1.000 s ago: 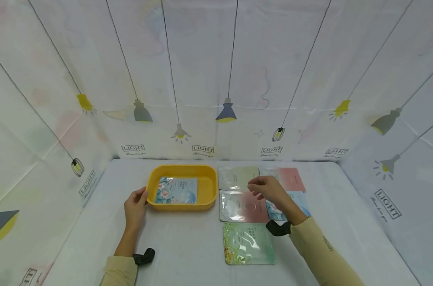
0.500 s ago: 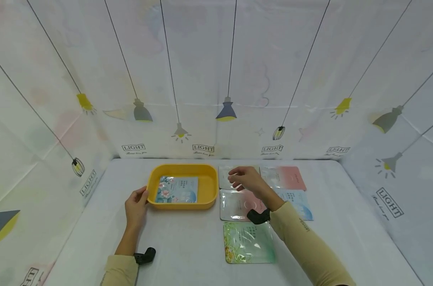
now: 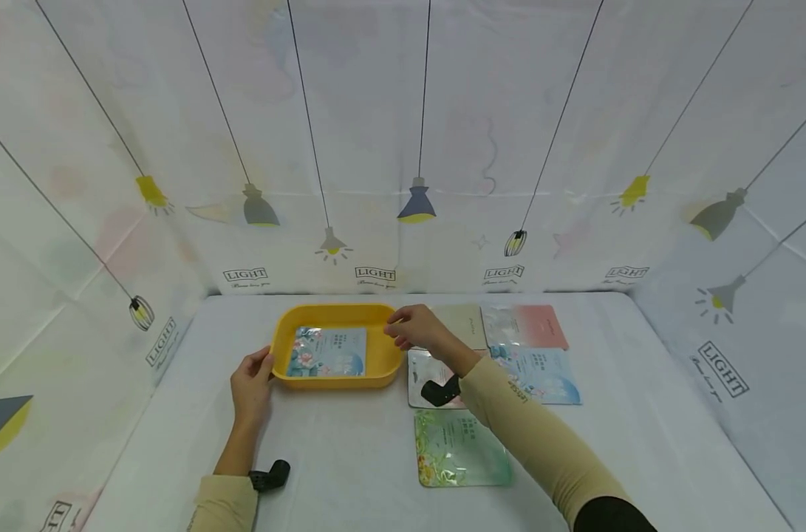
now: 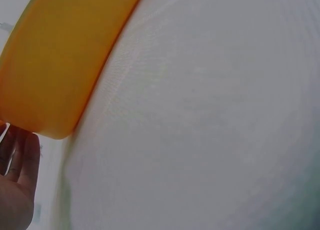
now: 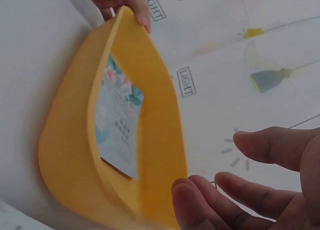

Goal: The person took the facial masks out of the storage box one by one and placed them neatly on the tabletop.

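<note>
A yellow tray (image 3: 339,383) stands on the table, with a blue floral sachet (image 3: 329,352) lying flat inside. My left hand (image 3: 252,384) holds the tray's left end; in the left wrist view its fingers (image 4: 31,157) meet the end wall. Over the tray's right rim hovers my right hand (image 3: 419,326). Its thumb (image 5: 270,145) stands apart from the loosely bent fingers, and nothing is between them. Partly under the right arm are a beige sachet (image 3: 465,324) and a silver-pink sachet (image 3: 421,377).
Right of the tray lie a pink sachet (image 3: 535,326) and another blue floral sachet (image 3: 549,373). A green sachet (image 3: 459,451) is nearer the front. Behind the white table (image 3: 336,458) hangs a lamp-patterned cloth (image 3: 376,148).
My right hand has moved left, from over the sachets to the tray's right rim. My left hand and the tray have stayed in place.
</note>
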The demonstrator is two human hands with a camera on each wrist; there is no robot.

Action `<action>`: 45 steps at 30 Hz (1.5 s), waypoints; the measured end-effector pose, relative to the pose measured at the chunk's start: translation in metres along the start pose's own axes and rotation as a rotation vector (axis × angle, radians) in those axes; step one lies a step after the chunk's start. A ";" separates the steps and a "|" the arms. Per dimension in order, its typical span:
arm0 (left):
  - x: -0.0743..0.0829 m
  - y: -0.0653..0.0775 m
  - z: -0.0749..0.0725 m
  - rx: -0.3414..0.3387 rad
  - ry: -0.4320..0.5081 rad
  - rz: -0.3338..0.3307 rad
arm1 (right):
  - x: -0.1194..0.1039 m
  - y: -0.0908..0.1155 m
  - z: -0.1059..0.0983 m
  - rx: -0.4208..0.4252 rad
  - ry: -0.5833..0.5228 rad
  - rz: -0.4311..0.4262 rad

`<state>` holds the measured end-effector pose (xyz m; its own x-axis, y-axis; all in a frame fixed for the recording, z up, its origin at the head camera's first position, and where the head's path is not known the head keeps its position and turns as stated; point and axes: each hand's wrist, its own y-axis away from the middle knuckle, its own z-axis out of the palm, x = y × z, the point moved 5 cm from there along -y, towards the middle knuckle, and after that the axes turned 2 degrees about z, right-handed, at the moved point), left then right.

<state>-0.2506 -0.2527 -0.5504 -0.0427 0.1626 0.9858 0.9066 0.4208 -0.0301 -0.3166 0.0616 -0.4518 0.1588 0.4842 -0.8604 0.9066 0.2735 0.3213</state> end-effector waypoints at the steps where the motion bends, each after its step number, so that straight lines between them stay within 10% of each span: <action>1: 0.000 0.000 0.000 0.000 0.001 -0.002 | -0.001 -0.001 0.004 -0.001 0.002 -0.004; 19: -0.003 -0.001 0.000 -0.010 0.008 -0.001 | -0.006 -0.021 0.063 -0.011 0.047 0.052; 45: -0.007 -0.002 0.001 0.008 0.005 -0.039 | 0.012 -0.047 0.091 0.007 0.288 0.236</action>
<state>-0.2527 -0.2537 -0.5574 -0.0757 0.1413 0.9871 0.9008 0.4341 0.0069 -0.3217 -0.0216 -0.5129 0.2485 0.7477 -0.6158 0.8609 0.1209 0.4943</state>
